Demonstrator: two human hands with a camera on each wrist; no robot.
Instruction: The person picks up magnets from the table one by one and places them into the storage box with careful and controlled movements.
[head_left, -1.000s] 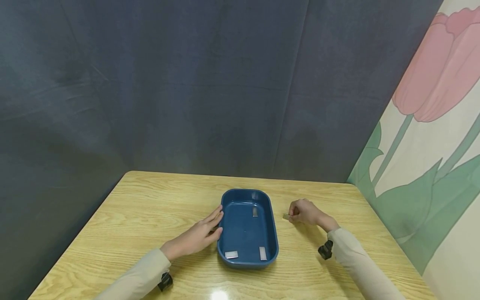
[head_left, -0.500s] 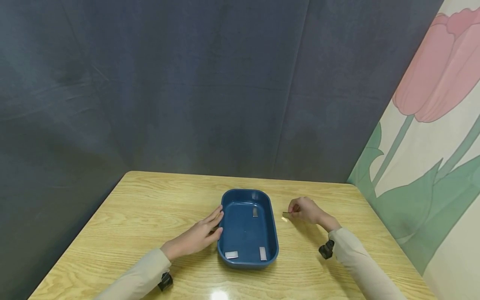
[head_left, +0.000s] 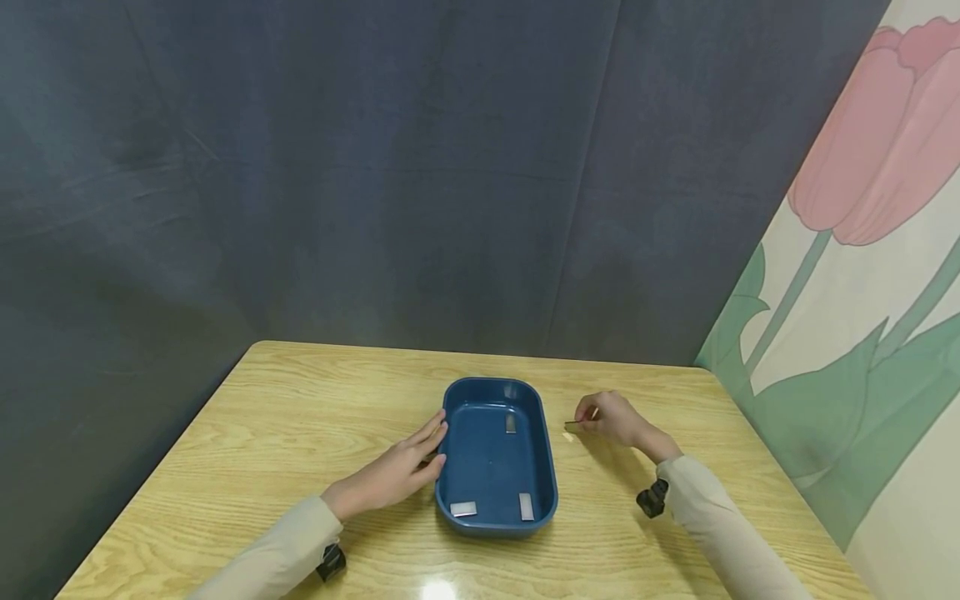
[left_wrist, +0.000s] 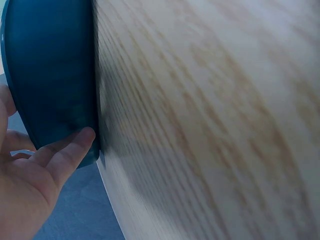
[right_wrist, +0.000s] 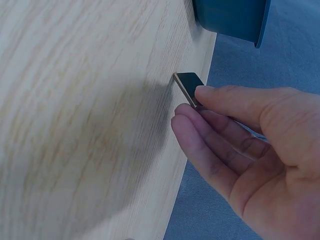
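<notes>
A blue rectangular tray (head_left: 491, 462) stands on the wooden table in the head view. My left hand (head_left: 397, 471) rests its extended fingers against the tray's left side; in the left wrist view a fingertip (left_wrist: 88, 135) touches the outer wall low down. Inside the tray lie a dark metallic piece (head_left: 511, 423) near the far right and two light rectangular pieces, one at front left (head_left: 463, 508), one at front right (head_left: 526, 507). To the tray's right, my right hand (head_left: 615, 418) pinches a small flat rectangular piece (right_wrist: 189, 85) with a shiny dark face, its far corner close to the tabletop.
The wooden table (head_left: 330, 400) extends on both sides of the tray. Behind it hangs a dark blue-grey curtain (head_left: 375, 208). A wall painted with a tulip (head_left: 862, 167) borders the right side.
The small flat piece in my right hand has tilted, and a bright reflection appeared beside it on the table. That hand has shifted slightly away from me. My left hand and the tray stay put.
</notes>
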